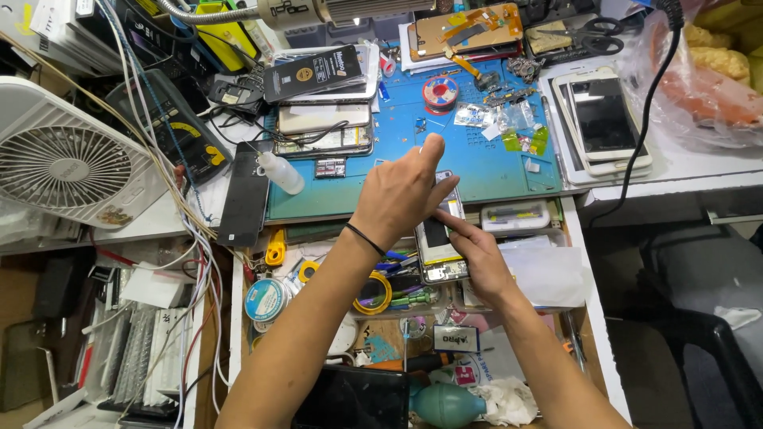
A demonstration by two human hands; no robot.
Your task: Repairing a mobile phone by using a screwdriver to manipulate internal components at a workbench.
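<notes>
An opened phone body (439, 251), with its back off and circuit parts showing at the lower end, is held above the open drawer. My left hand (404, 193) grips its top end from above, with the index finger raised. My right hand (477, 251) holds its right edge from below, fingers pressed along the side. Both hands hover just in front of the blue work mat (477, 159). A black band circles my left wrist.
A white fan (63, 163) stands at the left. A small white bottle (282, 172), a black phone (243, 202), solder reel (439, 91) and small parts lie on or near the mat. Stacked white phones (604, 123) sit right. The drawer holds tape rolls, tools and a teal blower (445, 403).
</notes>
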